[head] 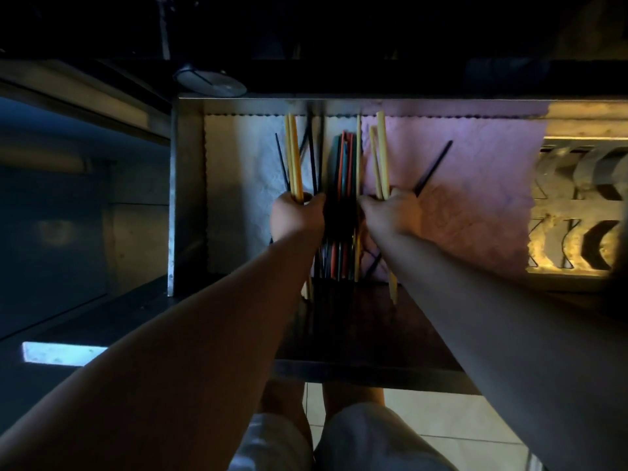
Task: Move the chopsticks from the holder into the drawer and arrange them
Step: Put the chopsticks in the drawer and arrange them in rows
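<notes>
Down in the drawer [187, 185], each fist closed on chopsticks [380, 158]: left hand [297, 214] round a yellow bundle [294, 158], right hand [390, 214] round yellows and one black. Probably sorting by colour, and the dim middle pile [343, 171] lay loose.

Dim room, pale tiled floor [424, 423] (steel cabinet [136, 239] left)

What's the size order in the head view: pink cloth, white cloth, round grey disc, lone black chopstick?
1. pink cloth
2. white cloth, partly covered
3. round grey disc
4. black chopstick, thinnest; its lower end is hidden in the right hand
</notes>
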